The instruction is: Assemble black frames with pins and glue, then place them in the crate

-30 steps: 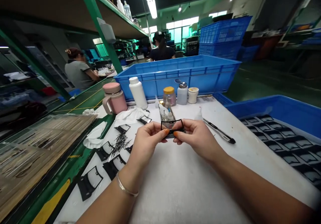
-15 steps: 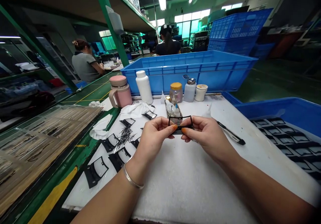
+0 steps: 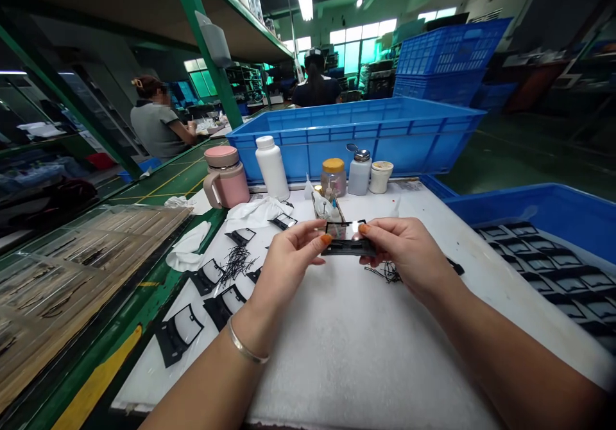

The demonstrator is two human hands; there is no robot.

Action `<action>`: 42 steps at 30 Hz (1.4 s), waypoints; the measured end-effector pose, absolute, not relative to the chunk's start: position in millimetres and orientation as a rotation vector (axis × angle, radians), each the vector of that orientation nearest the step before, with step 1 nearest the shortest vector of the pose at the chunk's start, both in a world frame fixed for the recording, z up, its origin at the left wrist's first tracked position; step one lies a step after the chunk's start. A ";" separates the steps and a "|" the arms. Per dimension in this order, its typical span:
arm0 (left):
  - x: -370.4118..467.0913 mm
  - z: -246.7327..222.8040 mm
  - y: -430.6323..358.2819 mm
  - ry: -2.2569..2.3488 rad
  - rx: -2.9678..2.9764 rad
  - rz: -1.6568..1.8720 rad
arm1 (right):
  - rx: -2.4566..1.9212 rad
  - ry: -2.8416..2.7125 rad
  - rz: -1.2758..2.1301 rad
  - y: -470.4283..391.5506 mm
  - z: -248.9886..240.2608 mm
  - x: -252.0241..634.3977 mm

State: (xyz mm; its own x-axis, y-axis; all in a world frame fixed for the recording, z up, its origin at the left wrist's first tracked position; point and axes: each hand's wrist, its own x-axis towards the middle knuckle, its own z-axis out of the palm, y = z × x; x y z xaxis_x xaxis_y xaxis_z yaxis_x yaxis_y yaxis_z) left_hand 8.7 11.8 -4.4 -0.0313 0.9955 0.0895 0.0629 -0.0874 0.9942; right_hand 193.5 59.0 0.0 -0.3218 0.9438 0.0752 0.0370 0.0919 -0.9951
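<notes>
Between my two hands, above the white tabletop, is a black plastic frame (image 3: pixel 347 245) with a clear window in its upper part. My left hand (image 3: pixel 299 247) pinches its left end between thumb and fingers. At the right end, my right hand (image 3: pixel 402 244) grips it, the thumb lying near the top right corner of the window. A pile of thin black strips (image 3: pixel 386 272) lies on the table, partly behind my right hand. More black frames (image 3: pixel 179 334) lie to the left, around a second pile of black strips (image 3: pixel 237 264).
A pink mug (image 3: pixel 226 180), a white bottle (image 3: pixel 272 168), a yellow-lidded jar (image 3: pixel 333 178) and a pump bottle (image 3: pixel 359 174) stand along the back. Behind them is a large blue crate (image 3: pixel 399 136). At right, a blue bin (image 3: pixel 577 215) holds rows of black frames. A knife's dark end (image 3: pixel 455 266) shows beyond my right hand.
The frame has turned so its window faces me more and shows reflections. My right thumb has moved up to the window's top right corner. The strips behind my right hand have come into sight.
</notes>
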 end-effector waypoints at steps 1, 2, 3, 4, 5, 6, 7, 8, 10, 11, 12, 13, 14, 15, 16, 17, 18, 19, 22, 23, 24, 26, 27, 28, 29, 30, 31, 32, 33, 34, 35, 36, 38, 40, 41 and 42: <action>9.5 -4.4 10.2 1.304 1.448 1.339 | -1.041 -1.507 1.307 59.2 0.1 194.2; 10.6 -4.5 8.6 1.368 1.617 1.408 | -1.067 -1.489 1.274 59.4 0.3 194.6; 12.0 -4.8 7.1 1.421 1.805 1.459 | -1.088 -1.470 1.260 59.4 0.7 194.9; 13.8 -5.3 5.7 1.456 2.001 1.484 | -1.101 -1.455 1.266 59.3 1.1 194.8; 15.7 -6.0 4.5 1.470 2.188 1.477 | -1.108 -1.444 1.288 59.1 1.5 194.3; 17.7 -6.9 3.7 1.475 2.352 1.450 | -1.112 -1.434 1.315 58.8 1.8 193.5; 19.7 -7.8 3.2 1.478 2.482 1.417 | -1.114 -1.425 1.340 58.3 2.1 192.5; 21.5 -8.7 2.9 1.484 2.575 1.388 | -1.116 -1.417 1.363 57.8 2.3 191.4; 24.4 -10.1 2.6 1.498 2.672 1.362 | -1.107 -1.401 1.404 56.5 2.7 189.5; 25.4 -10.5 2.5 1.507 2.694 1.367 | -1.096 -1.394 1.422 55.9 2.9 188.9; 26.1 -10.6 2.2 1.516 2.704 1.378 | -1.081 -1.392 1.441 55.4 3.0 188.6; 26.4 -10.5 1.7 1.524 2.704 1.391 | -1.062 -1.394 1.464 55.0 3.0 188.6; 26.3 -10.1 1.2 1.531 2.694 1.403 | -1.040 -1.395 1.487 54.8 2.8 188.8; 26.0 -9.6 0.6 1.531 2.671 1.417 | -1.015 -1.395 1.510 54.9 2.5 189.1; 25.3 -8.9 0.1 1.529 2.631 1.440 | -0.993 -1.391 1.532 55.3 2.0 189.6; 24.3 -8.2 -0.1 1.524 2.564 1.475 | -0.975 -1.382 1.549 55.9 1.4 190.1; 23.0 -7.6 0.0 1.518 2.460 1.518 | -0.966 -1.372 1.556 56.6 0.6 190.6; 21.3 -7.0 0.6 1.508 2.314 1.566 | -0.966 -1.365 1.543 57.5 -0.1 191.1; 15.6 -5.4 4.1 1.419 1.736 1.618 | -0.995 -1.405 1.373 59.4 -1.4 192.0; 13.8 -5.0 5.4 1.355 1.551 1.591 | -1.006 -1.437 1.293 59.4 -1.4 192.0; 12.2 -4.6 6.7 1.278 1.384 1.556 | -1.015 -1.473 1.230 58.9 -1.3 191.8; 10.4 -4.1 8.4 1.111 1.125 1.476 | -1.013 -1.553 1.203 57.1 -0.7 190.9; 10.1 -4.0 8.9 1.036 1.033 1.440 | -0.994 -1.592 1.241 55.9 -0.5 190.2; 10.2 -4.1 9.1 0.977 0.967 1.408 | -0.963 -1.628 1.298 54.9 -0.5 189.6; 10.5 -4.4 9.2 0.935 0.929 1.381 | -0.926 -1.655 1.349 54.1 -0.6 189.0; 11.0 -4.8 9.3 0.910 0.913 1.359 | -0.895 -1.673 1.386 53.6 -0.9 188.8; 11.4 -5.3 9.3 0.899 0.909 1.339 | -0.876 -1.682 1.406 53.5 -1.1 188.8; 11.8 -5.7 9.5 0.902 0.909 1.324 | -0.877 -1.678 1.415 53.7 -1.3 189.3; 12.0 -6.1 9.6 0.916 0.916 1.314 | -0.892 -1.668 1.419 54.3 -1.2 190.0; 12.1 -6.5 9.8 0.939 0.927 1.305 | -0.917 -1.657 1.421 55.0 -0.8 190.9; 12.1 -6.7 9.9 0.968 0.943 1.297 | -0.945 -1.649 1.424 55.9 -0.1 192.0; 11.9 -7.0 10.0 0.996 0.961 1.287 | -0.972 -1.646 1.425 56.6 0.8 193.0; 11.3 -7.5 10.2 1.041 0.992 1.262 | -1.015 -1.660 1.409 57.6 2.9 194.5; 10.3 -8.1 10.4 1.060 1.003 1.235 | -1.039 -1.686 1.390 57.5 4.8 195.0; 9.8 -8.4 10.7 1.063 0.999 1.223 | -1.047 -1.697 1.387 57.2 5.4 195.0; 9.3 -8.7 11.2 1.063 0.989 1.212 | -1.052 -1.710 1.387 56.9 5.8 195.1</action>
State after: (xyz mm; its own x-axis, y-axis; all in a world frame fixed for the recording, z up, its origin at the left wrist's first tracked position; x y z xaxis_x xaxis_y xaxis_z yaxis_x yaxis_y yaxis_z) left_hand 9.3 11.2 -8.7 0.0446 0.9947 -0.0925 -0.2214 0.1001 0.9700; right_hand 195.1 56.9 5.8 -0.4362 0.8996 0.0194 0.1664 0.1018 -0.9808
